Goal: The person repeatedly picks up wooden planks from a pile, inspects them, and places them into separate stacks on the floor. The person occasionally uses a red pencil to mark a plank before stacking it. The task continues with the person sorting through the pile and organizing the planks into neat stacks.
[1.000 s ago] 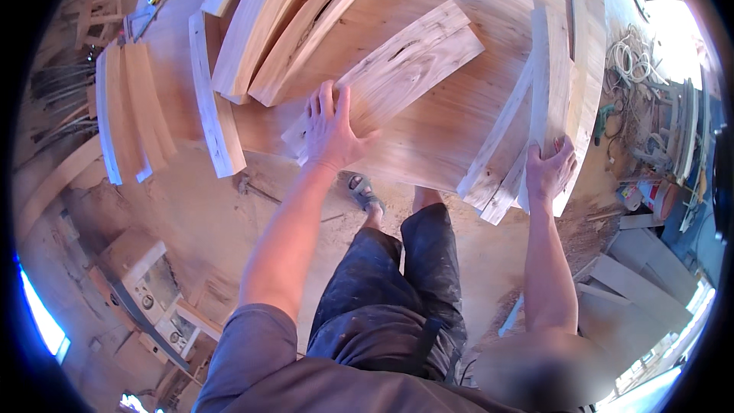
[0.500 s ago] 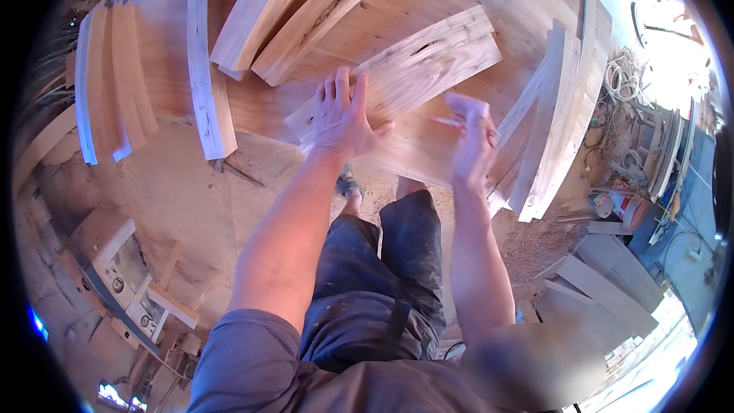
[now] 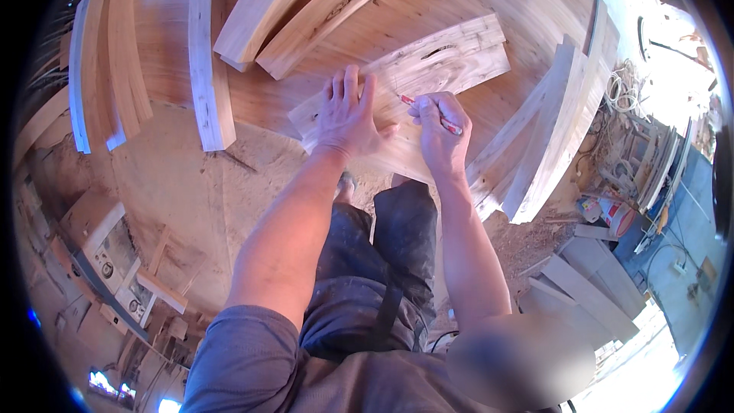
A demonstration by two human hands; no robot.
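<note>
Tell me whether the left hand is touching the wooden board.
Touching: the head view shows the left hand pressed flat, fingers spread, on the wooden board.

One head-worn fisheye view looks steeply down from above the person's own shoulders. The forearms enter from six o'clock and run up toward twelve, where the wooden work surface (image 3: 489, 0) fills the top. Straight board edges bow near the rim, and the floor (image 3: 176, 183) lies at nine o'clock.
</note>
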